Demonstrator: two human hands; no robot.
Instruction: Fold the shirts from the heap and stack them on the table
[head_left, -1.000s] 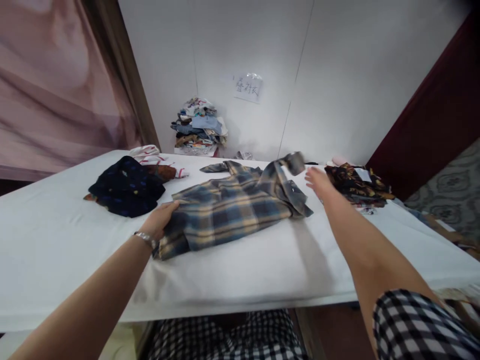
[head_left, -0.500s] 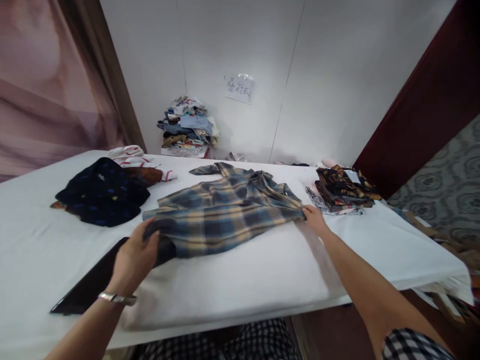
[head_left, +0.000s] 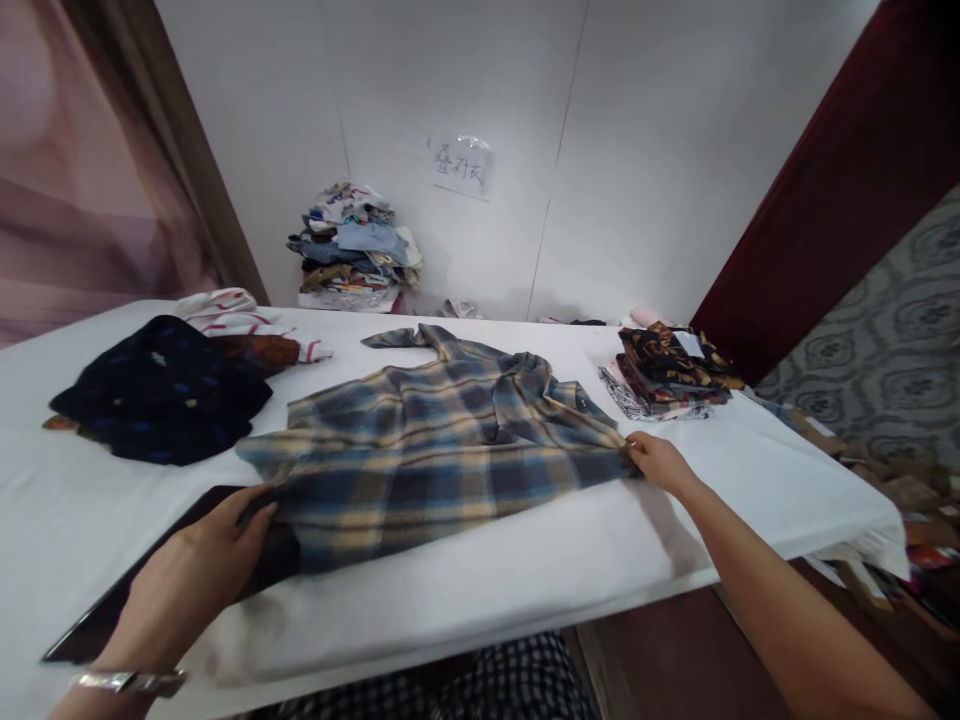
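Note:
A plaid shirt (head_left: 442, 450) in blue, tan and dark grey lies spread on the white-covered table (head_left: 480, 580), one sleeve stretched toward the back. My left hand (head_left: 202, 550) pinches its near left corner, just above a flat black board (head_left: 112, 600) that the hand and cloth partly cover. At the shirt's right end, my right hand (head_left: 656, 462) grips the edge near the collar. Between my two hands the front edge of the cloth is drawn fairly straight.
On the left lies a dark navy garment heap (head_left: 161, 390), with a white and red cloth (head_left: 225, 310) behind it. Folded patterned clothes (head_left: 675, 365) are stacked at the right. A tall clothes pile (head_left: 356, 245) stands by the wall, below a paper sign (head_left: 461, 168).
My left hand has moved left and nearer to me, pulling the shirt's corner along. My right hand has shifted slightly right and down. The whole view has also shifted a little.

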